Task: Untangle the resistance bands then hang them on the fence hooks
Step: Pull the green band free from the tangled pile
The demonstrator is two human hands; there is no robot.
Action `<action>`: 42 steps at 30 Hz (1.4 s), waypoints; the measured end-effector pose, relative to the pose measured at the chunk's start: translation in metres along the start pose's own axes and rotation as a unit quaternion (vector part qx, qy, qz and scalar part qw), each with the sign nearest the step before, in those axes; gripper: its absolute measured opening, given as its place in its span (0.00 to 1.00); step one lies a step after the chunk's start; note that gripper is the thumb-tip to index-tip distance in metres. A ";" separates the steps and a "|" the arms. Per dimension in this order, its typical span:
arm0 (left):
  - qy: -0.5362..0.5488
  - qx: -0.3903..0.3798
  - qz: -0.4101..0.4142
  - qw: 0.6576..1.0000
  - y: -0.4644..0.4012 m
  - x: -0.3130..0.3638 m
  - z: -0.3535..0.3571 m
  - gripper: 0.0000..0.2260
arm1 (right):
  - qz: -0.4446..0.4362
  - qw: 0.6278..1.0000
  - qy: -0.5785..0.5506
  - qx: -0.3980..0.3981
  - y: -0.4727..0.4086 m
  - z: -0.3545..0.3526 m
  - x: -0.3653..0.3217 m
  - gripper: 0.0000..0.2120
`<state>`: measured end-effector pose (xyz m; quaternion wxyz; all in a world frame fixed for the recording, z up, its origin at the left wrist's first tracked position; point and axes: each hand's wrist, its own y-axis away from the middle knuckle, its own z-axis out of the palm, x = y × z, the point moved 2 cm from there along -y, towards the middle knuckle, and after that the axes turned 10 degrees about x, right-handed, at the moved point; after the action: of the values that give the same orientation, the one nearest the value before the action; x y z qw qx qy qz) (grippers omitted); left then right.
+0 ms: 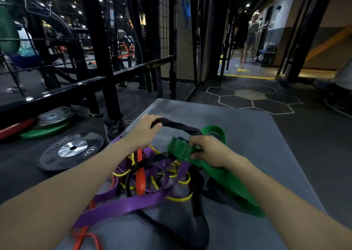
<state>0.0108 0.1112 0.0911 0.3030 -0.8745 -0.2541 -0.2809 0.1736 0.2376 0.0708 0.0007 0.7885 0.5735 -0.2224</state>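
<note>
Resistance bands (152, 175) lie in one knotted heap on the grey desk (257, 128), purple, yellow, orange, black and green loops crossing each other, so none can go on a hook yet. The left hand (143, 130) has its fingers curled over the black band (177, 125) and lifts it up off the heap, which looks meant to draw that loop taut and show where it runs through the others. The right hand (206, 149) pinches a fold of the wide green band (213, 166), fingers clamped on it, apparently to hold it apart from the black one where the two cross just between the hands. The rest of the green band trails down the desk's right side. The black wire fence (176, 40) stands beyond the desk's far edge; I cannot make out its hooks. Weight plates (71, 150) lie on the floor to the left.
</note>
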 end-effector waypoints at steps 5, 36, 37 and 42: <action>-0.051 0.013 0.028 0.998 -0.013 0.011 -0.018 0.18 | -0.022 0.999 -0.032 0.000 -0.006 -0.031 -0.016 0.10; 0.154 -0.128 -0.017 0.980 -0.001 0.059 -0.017 0.13 | 0.081 0.972 0.172 0.141 -0.023 -0.080 -0.031 0.16; 0.216 -0.132 -0.053 0.966 0.001 0.056 -0.014 0.09 | 0.089 0.968 0.167 0.167 -0.023 -0.078 -0.035 0.13; 0.351 -0.085 -0.158 0.919 0.007 0.051 -0.013 0.09 | 0.111 0.975 -0.092 0.167 -0.017 -0.055 -0.039 0.10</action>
<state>0.0466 0.1114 0.1300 0.2490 -0.6906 -0.2411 -0.6347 0.1680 0.2225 0.1380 -0.0536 0.8123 0.4344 -0.3856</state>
